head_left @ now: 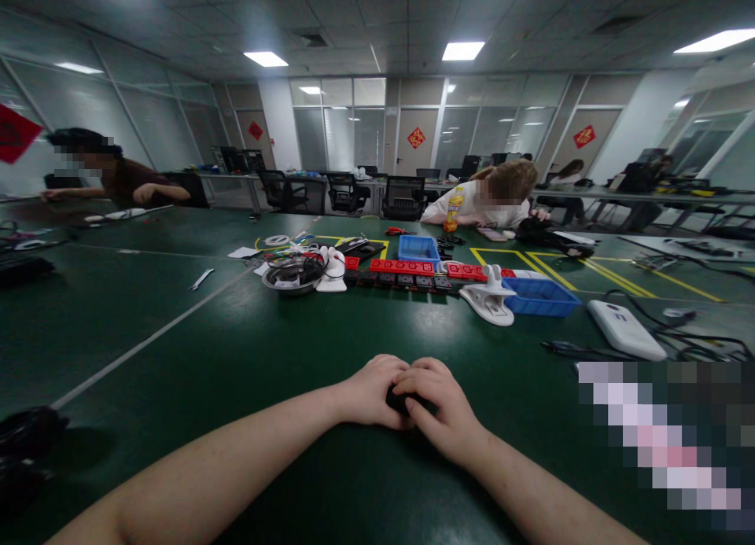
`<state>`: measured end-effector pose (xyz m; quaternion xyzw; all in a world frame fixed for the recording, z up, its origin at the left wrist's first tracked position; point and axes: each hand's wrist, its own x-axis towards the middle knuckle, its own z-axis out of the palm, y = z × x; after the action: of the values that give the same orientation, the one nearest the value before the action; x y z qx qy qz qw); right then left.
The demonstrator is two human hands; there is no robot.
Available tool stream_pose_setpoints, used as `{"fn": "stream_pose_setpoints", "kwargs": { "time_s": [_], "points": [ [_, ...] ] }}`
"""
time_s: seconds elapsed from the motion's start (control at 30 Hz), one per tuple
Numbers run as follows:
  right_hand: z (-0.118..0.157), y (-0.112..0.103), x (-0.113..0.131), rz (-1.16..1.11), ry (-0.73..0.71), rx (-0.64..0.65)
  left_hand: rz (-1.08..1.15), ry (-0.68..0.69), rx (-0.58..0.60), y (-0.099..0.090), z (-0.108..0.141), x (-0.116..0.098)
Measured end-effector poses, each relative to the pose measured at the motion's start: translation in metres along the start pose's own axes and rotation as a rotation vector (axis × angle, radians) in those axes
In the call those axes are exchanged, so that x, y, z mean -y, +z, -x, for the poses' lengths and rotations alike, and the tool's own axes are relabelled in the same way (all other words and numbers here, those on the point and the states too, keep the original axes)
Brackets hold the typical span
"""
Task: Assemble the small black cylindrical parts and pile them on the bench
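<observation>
My left hand [376,392] and my right hand [442,407] meet low over the green table [283,482], in the middle of the view. Between them is a small black object [399,401], mostly covered by my fingers, so its kind cannot be made out. The left hand curls around its far and left side. From the right, the other hand bends its fingers over the top, with the thumb at the near side. Fingertips of both hands touch or overlap at the far edge.
Beyond my hands lie a metal bowl of cables [292,278], red socket modules [394,266], white clip stands [491,297] and a blue bin [539,296]. A white power bank [626,330] and cables are at right. A person [501,195] leans over the table's far side.
</observation>
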<state>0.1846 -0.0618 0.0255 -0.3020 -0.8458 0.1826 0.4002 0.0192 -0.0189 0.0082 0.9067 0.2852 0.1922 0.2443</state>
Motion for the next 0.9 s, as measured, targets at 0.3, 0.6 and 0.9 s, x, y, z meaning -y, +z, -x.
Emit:
{"fn": "stream_pose_setpoints", "kwargs": {
  "time_s": [0.3,0.6,0.9],
  "points": [
    [0.002,0.004,-0.005,0.085,0.081,-0.062,-0.019,-0.056,-0.054,0.001,0.002,-0.008],
    [0.001,0.006,-0.007,0.159,0.175,-0.095,-0.165,-0.165,-0.136,0.007,0.002,-0.011],
    [-0.001,0.005,-0.005,0.179,0.163,-0.076,-0.166,-0.143,-0.145,0.008,0.001,-0.007]
  ]
}}
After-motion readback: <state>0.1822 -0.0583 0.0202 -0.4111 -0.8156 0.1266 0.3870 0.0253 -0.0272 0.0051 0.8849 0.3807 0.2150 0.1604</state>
